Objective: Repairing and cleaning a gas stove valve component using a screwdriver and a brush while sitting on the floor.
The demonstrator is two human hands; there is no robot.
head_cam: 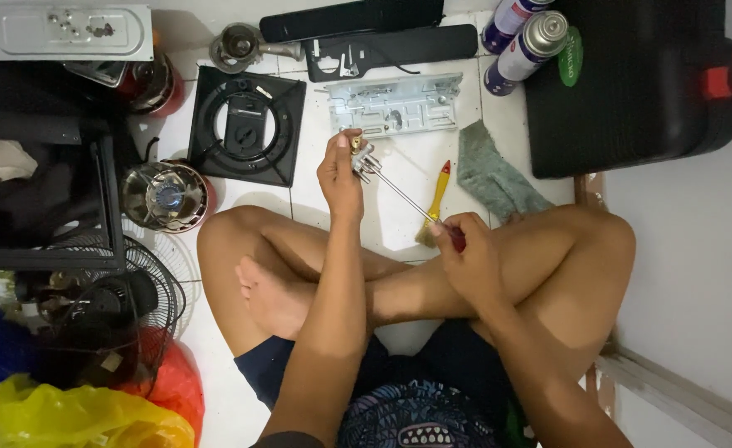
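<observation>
A small brass-and-silver metal valve fitting (361,154) is pinched in the left hand (340,176), above the white tiled floor (399,224). A long thin-shafted screwdriver (406,197) is gripped by the right hand (468,253) at its red handle; its long axis runs diagonally, tip pointing up-left into the fitting. A yellow-handled brush (435,202) lies beneath.

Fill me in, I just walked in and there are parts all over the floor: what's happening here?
A person sits cross-legged on the tiled floor. The left hand holds up a small metal valve part, and the right hand grips a screwdriver whose tip meets that part. A metal bracket plate, a burner frame, a yellow-handled brush and two spray cans lie around.
</observation>
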